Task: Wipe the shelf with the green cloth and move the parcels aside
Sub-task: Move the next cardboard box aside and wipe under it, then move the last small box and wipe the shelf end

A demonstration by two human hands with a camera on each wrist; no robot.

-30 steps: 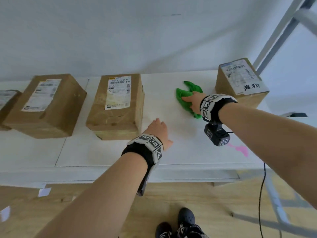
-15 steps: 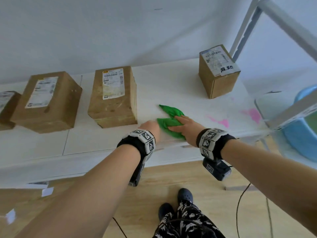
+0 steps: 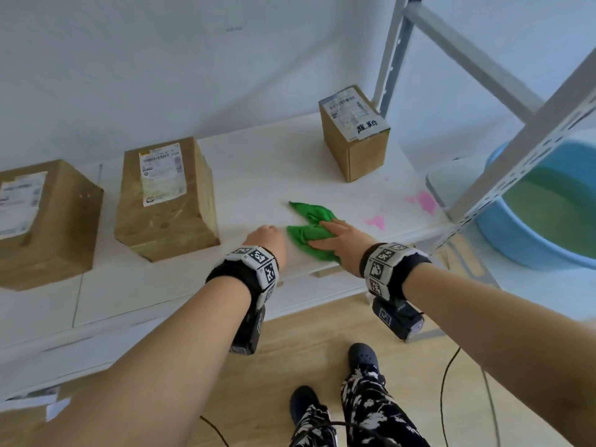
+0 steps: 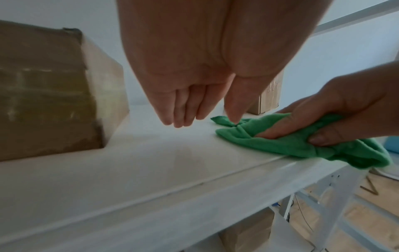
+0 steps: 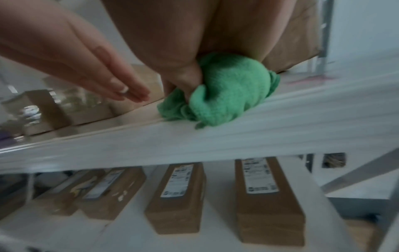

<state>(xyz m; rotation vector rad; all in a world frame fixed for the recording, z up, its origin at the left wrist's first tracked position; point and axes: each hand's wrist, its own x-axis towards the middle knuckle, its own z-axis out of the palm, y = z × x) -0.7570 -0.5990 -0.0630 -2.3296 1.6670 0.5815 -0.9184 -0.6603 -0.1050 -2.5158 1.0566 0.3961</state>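
A: Green cloth [image 3: 309, 232] — where does it lie?

B: Bunched at the front edge of the white shelf [image 3: 258, 175], a fold hanging over the lip. The right hand [image 3: 342, 243] presses it down, fingers and thumb curled into the folds.

A: And the left hand [image 3: 267, 237]?

B: Just beside the cloth, fingers straight and together, holding nothing; in the left wrist view they hover above the board.

A: How will the cloth handle?

B: Soft, light, fuzzy knit, I'd judge; it crumples easily, so a flat palm on top spreads it better than a pinch.

A: The parcels?

B: Brown cardboard, stiff and square-cornered, with white labels. The big parcel [image 3: 164, 198] sits left of the hands, the small parcel [image 3: 354, 133] stands well back to the right. Both probably slide well on that smooth surface if pushed low on a side face. Pink stains [image 3: 419, 201] remain near the right end.
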